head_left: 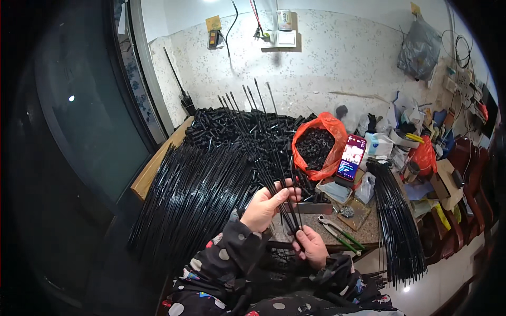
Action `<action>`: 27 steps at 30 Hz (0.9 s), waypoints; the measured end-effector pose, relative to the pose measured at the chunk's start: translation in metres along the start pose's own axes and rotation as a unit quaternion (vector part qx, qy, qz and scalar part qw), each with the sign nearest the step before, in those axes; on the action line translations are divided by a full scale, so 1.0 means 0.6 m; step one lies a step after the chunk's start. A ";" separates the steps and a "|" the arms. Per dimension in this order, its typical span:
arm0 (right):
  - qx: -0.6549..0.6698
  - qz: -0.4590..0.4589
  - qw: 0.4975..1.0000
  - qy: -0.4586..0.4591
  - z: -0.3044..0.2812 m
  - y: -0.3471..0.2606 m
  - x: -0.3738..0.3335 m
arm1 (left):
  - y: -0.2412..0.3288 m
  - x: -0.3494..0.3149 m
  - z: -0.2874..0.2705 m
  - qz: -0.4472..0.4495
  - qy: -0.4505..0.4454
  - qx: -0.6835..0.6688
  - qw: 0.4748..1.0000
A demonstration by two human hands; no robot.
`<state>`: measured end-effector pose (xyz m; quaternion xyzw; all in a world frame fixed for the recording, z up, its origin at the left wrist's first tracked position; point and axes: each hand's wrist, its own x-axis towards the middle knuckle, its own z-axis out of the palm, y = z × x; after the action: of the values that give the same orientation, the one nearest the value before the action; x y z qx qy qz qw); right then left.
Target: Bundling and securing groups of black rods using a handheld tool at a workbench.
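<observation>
Left hand (pixel 266 204) and right hand (pixel 312 245) both grip a fanned bunch of thin black metal rods (pixel 258 142) above the workbench.
Lower rod ends vanish behind the right palm; heaped black plastic tubes (pixel 232 126) and an orange plastic bag (pixel 319 145) lie beyond.

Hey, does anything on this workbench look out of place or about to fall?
Yes: the bundle of black rods at the right hangs well past the table edge, unsupported. A phone leans propped against the orange bag.

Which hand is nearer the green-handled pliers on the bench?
Right. The right hand sits just left of the green-handled pliers; the left hand is higher and farther left, gripping the thin black rods.
</observation>
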<state>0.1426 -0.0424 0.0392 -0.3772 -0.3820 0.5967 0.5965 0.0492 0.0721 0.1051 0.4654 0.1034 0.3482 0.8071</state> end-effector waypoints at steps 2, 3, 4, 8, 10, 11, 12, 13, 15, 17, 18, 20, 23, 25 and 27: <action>-0.105 -0.048 0.991 0.068 0.017 -0.012 -0.006 | 0.006 -0.008 -0.010 -0.040 -0.041 0.151 0.987; -0.115 -0.059 0.989 0.069 0.024 -0.013 -0.006 | 0.010 -0.011 -0.012 -0.043 -0.038 0.151 0.987; -0.113 -0.057 0.989 0.072 0.028 -0.020 -0.007 | 0.014 -0.013 -0.009 -0.054 -0.043 0.163 0.984; 0.032 -0.009 0.999 -0.003 0.018 -0.023 -0.006 | 0.013 -0.009 -0.017 -0.076 -0.068 0.188 0.977; -0.054 -0.033 0.996 0.056 0.015 -0.018 -0.006 | 0.012 -0.002 -0.027 -0.159 -0.046 0.179 0.970; -0.053 -0.035 0.996 0.059 0.014 -0.017 -0.004 | 0.017 0.001 -0.026 -0.194 -0.043 0.182 0.963; -0.086 -0.041 0.993 0.068 0.014 -0.016 -0.002 | 0.016 0.006 -0.026 -0.196 -0.046 0.184 0.962; -0.120 -0.046 0.989 0.075 0.014 -0.015 0.002 | 0.014 0.011 -0.027 -0.196 -0.053 0.159 0.966; -0.079 -0.032 0.996 0.034 0.016 -0.016 0.005 | 0.011 0.021 -0.025 -0.196 -0.069 0.095 0.974; -0.040 -0.005 0.999 -0.036 0.014 -0.018 0.007 | 0.016 0.025 -0.013 -0.139 -0.046 0.076 0.986; -0.040 -0.006 0.999 -0.037 0.009 -0.013 0.008 | 0.021 0.025 -0.007 -0.083 -0.022 0.054 0.995; -0.113 -0.019 0.989 -0.098 0.000 0.004 0.013 | 0.027 0.027 -0.004 -0.064 -0.014 0.035 0.997; -0.118 -0.010 0.993 -0.020 -0.009 0.013 0.005 | 0.014 0.020 0.006 0.016 -0.043 0.063 0.997; -0.069 -0.050 0.996 0.028 0.004 -0.003 -0.004 | 0.004 0.010 0.016 -0.025 -0.029 0.057 0.998; -0.036 -0.041 0.998 0.041 0.007 -0.006 -0.008 | 0.006 0.001 0.014 -0.053 -0.024 0.107 0.993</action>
<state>0.1405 -0.0474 0.0441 -0.4063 -0.3935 0.5418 0.6217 0.0519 0.0680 0.1124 0.5516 0.1450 0.2808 0.7719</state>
